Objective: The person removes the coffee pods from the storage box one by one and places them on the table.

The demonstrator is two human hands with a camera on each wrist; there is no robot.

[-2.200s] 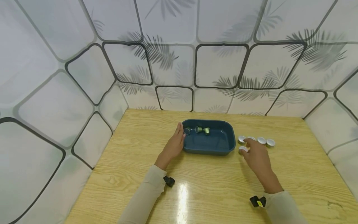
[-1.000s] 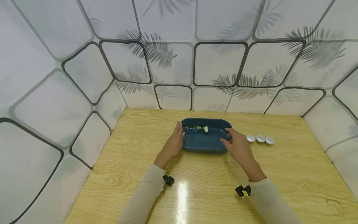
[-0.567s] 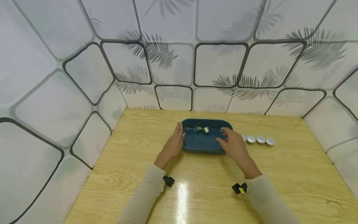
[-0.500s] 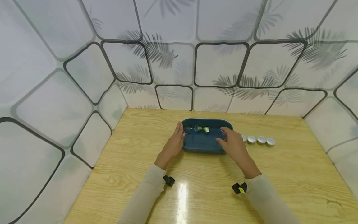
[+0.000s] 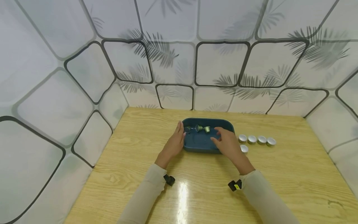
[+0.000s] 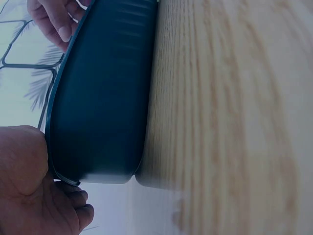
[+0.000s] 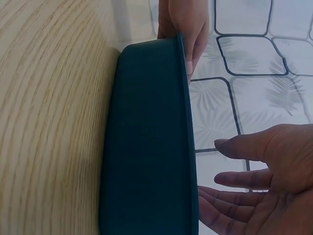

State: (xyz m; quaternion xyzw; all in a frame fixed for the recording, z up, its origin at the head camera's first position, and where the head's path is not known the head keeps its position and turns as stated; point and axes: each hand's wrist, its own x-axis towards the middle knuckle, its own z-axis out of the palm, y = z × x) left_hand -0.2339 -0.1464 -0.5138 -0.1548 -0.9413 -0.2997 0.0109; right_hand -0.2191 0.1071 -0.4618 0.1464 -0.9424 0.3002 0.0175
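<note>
A dark blue tray (image 5: 198, 143) stands on the wooden table. Three green coffee capsules lie in its back left part, one being this capsule (image 5: 207, 129). My left hand (image 5: 174, 143) rests along the tray's left end, its fingers straight. Over the right part of the tray is my right hand (image 5: 229, 143), thumb and index finger spread apart. The right wrist view shows nothing between the right hand's fingers (image 7: 239, 180). To the tray's right, several capsules stand lid up in a row, among them this silver-lidded capsule (image 5: 252, 139), with another capsule (image 5: 244, 148) in front.
Bare wood of the table (image 5: 134, 140) spreads left of the tray and in front of it. A patterned wall covering (image 5: 173, 68) rises behind the table and on both sides.
My right hand has moved left from the capsules beside the tray to above the tray's right part, uncovering those capsules. My left hand stays at the tray's left end.
</note>
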